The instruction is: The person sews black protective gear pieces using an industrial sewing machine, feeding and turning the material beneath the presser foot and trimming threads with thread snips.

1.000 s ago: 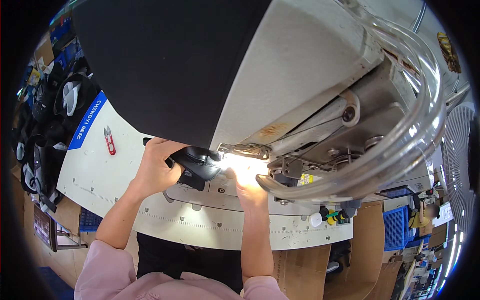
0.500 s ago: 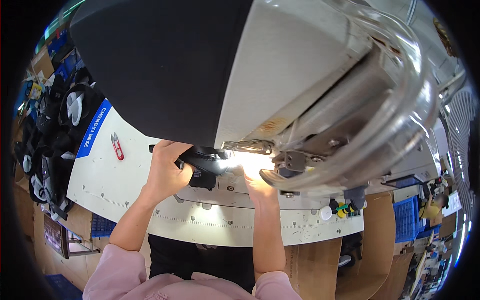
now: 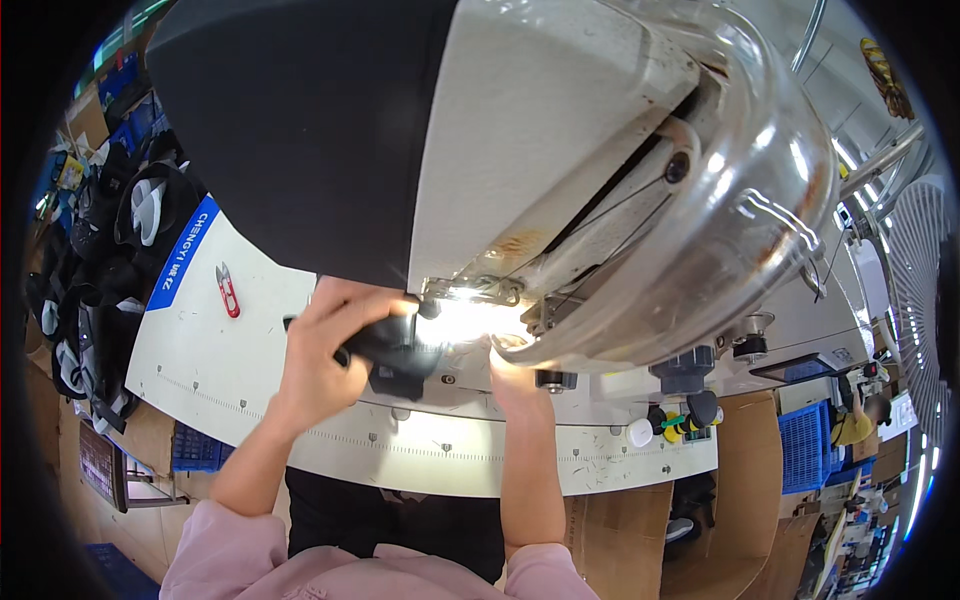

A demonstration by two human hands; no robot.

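My left hand [image 3: 325, 350] grips a black padded piece [image 3: 385, 345] at the left of a large sewing machine's head [image 3: 540, 140]. Its thumb and fingers close round the piece, which is blurred in part. My right hand [image 3: 518, 385] reaches up beside the needle area, under the machine's clear curved guard [image 3: 760, 200]. Strong lamp light and the guard's lower tip wash out its fingers, so what they touch does not show. Left of my hands, a pair of red-handled thread snips [image 3: 228, 290] lies on the white work table [image 3: 215, 365].
Black and grey pieces [image 3: 95, 240] are heaped at the left. Near the table's right end stand a white round cap [image 3: 639, 432] and small bottles. A cardboard box [image 3: 745, 480], blue crates [image 3: 805, 450] and a fan [image 3: 920, 260] are at the right, with another person [image 3: 855, 425] farther off.
The view has shifted slightly. My left hand has turned and its fingers now reach farther over the black piece. My right hand stays by the needle area.
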